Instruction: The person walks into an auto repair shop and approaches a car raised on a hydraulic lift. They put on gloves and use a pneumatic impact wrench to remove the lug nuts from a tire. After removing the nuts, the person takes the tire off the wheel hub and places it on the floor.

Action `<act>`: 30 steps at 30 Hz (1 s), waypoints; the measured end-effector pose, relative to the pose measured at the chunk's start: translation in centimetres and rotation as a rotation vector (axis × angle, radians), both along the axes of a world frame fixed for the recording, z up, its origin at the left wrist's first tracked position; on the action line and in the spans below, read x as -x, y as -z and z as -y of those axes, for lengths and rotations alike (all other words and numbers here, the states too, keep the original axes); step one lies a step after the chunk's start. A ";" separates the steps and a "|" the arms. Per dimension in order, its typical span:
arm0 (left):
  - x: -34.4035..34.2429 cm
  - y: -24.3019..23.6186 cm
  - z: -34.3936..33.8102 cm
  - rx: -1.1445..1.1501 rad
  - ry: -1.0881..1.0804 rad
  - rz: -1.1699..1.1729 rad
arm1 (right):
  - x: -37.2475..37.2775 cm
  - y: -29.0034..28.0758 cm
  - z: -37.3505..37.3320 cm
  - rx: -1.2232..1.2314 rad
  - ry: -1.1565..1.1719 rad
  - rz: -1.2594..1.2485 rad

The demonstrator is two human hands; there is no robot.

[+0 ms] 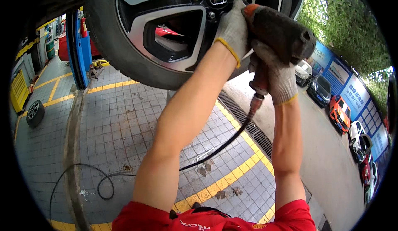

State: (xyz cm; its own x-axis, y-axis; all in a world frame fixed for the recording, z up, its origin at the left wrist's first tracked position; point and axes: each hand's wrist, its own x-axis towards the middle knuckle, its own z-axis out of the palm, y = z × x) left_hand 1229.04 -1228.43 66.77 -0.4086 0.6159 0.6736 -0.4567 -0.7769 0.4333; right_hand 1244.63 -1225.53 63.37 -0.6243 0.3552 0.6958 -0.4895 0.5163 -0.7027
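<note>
A raised car wheel [174,67], with silver-and-black spokes, fills the top middle. My left hand [232,27], in a grey knit glove with yellow cuff, has its fingers closed at the hub beside an orange-tipped nose; what they grip is hidden. My right hand [275,71], similarly gloved, grips a dark pneumatic impact wrench [280,29] by its handle, its body angled toward the wheel nuts. A black air hose [224,144] runs from the handle's fitting down and left across the floor. Both forearms rise from red sleeves at the lower edge.
A blue lift post [83,61], a yellow tool cabinet [18,92] and a loose wheel [35,114] stand left on the tiled floor [112,127] with yellow lines. A metal drain grate [259,135] runs along the bay. Parked cars [340,114] line a blue hoarding at right.
</note>
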 end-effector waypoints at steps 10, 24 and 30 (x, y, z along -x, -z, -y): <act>-4.5 -3.0 3.6 -0.010 0.023 -0.036 | -2.5 -3.0 1.3 -0.038 -0.036 -0.085; -0.1 -6.8 0.6 -0.170 0.159 0.028 | -0.4 -7.2 2.2 0.031 -0.123 -0.027; -0.8 -7.1 0.9 -0.051 0.119 0.141 | -0.3 -6.6 1.1 -0.072 -0.062 -0.010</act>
